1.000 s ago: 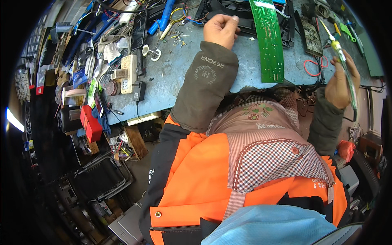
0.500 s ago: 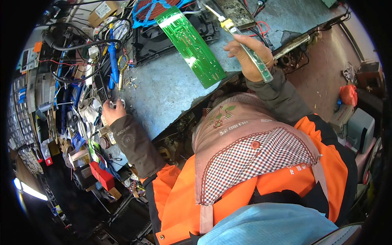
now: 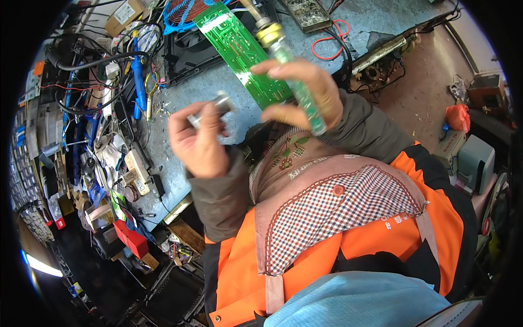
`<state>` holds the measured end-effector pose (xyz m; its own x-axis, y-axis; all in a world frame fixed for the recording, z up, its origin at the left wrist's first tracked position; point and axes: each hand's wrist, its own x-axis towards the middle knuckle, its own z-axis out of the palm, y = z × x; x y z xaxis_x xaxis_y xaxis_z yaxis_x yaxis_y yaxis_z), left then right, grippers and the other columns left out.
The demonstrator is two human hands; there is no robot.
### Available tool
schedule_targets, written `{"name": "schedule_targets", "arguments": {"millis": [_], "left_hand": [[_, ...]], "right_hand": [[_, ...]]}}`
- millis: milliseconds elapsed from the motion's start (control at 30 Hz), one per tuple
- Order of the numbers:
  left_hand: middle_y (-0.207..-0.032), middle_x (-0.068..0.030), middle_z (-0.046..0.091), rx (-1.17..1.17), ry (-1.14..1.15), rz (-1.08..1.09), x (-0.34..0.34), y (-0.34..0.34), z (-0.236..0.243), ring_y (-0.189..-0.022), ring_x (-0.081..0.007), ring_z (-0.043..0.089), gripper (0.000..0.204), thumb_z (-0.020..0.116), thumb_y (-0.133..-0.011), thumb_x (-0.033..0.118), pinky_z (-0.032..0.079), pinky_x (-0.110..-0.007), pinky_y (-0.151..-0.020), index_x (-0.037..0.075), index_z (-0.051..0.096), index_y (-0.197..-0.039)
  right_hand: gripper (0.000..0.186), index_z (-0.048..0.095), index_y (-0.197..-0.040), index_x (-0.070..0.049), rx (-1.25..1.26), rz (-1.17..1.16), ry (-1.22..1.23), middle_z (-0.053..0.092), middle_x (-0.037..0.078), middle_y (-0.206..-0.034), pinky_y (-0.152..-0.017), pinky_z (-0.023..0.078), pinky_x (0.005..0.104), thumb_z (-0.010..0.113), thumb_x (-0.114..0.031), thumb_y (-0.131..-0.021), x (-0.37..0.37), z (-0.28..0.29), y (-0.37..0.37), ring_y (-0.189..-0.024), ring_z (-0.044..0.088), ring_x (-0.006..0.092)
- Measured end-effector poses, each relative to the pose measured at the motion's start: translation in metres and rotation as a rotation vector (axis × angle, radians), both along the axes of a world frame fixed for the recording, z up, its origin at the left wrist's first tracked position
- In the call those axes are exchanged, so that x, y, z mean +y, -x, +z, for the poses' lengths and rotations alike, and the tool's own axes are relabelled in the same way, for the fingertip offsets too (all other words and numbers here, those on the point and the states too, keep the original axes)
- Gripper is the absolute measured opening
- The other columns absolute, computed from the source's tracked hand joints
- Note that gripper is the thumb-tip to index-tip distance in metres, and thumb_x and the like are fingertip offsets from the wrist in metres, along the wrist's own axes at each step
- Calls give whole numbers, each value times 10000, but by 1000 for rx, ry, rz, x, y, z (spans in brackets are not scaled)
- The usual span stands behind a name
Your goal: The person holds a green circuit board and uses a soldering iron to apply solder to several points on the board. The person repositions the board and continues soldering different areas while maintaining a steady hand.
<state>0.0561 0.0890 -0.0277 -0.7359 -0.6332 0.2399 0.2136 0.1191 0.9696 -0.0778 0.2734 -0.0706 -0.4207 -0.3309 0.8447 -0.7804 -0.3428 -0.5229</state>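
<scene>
My left hand (image 3: 199,139) grips a small white-and-silver cylindrical object (image 3: 223,102), blurred, just left of the green circuit board (image 3: 231,46). My right hand (image 3: 318,95) holds a soldering iron (image 3: 269,34) with a yellow collar and a clear handle showing green electronics inside. The iron lies across the view over the board's right side, tip end toward the top. The board rests at the back of the blue bench (image 3: 185,90), partly over a black frame (image 3: 188,52) and beside a fan-like part with blue rim (image 3: 182,16).
Cluttered tools and cables (image 3: 98,103) fill the bench's left, with a blue tool (image 3: 139,76) and power strip (image 3: 136,166). A metal block (image 3: 305,11) and red wire loop (image 3: 329,52) lie at back right. A red box (image 3: 131,237) sits lower left; a red bag (image 3: 457,117) lies right.
My left hand went down left to the clutter, then came back rightward with the cylindrical object. My right hand and iron moved leftward over the board, lower in view than half a second ago.
</scene>
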Motion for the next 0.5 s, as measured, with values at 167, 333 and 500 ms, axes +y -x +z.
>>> {"name": "schedule_targets", "arguments": {"millis": [167,333,500], "left_hand": [[-912,20,639,-88,135,-118,42,9,-6,-762,-32,543,286,857,-923,94,456,-198,-667,15,627,-1074],[-1003,-58,661,-126,319,-148,30,5,-24,-750,-77,561,325,876,-894,110,462,-209,-653,3,647,-1098],[-1149,-155,672,198,-269,-419,27,-6,-3,-803,-161,649,250,756,-1003,160,528,-247,-627,19,642,-1176]], "right_hand": [[584,617,-1271,-107,136,-67,-22,692,118,-941,-738,551,422,876,-35,-753,-9,1,-15,-847,689,344],[494,633,-1252,-84,-179,57,-12,689,93,-873,-650,543,357,815,63,-817,6,-1,-19,-757,698,269],[542,539,-1306,-40,-71,-129,-76,735,129,-977,-800,578,341,776,141,-854,17,-4,-1,-877,735,217]]}}
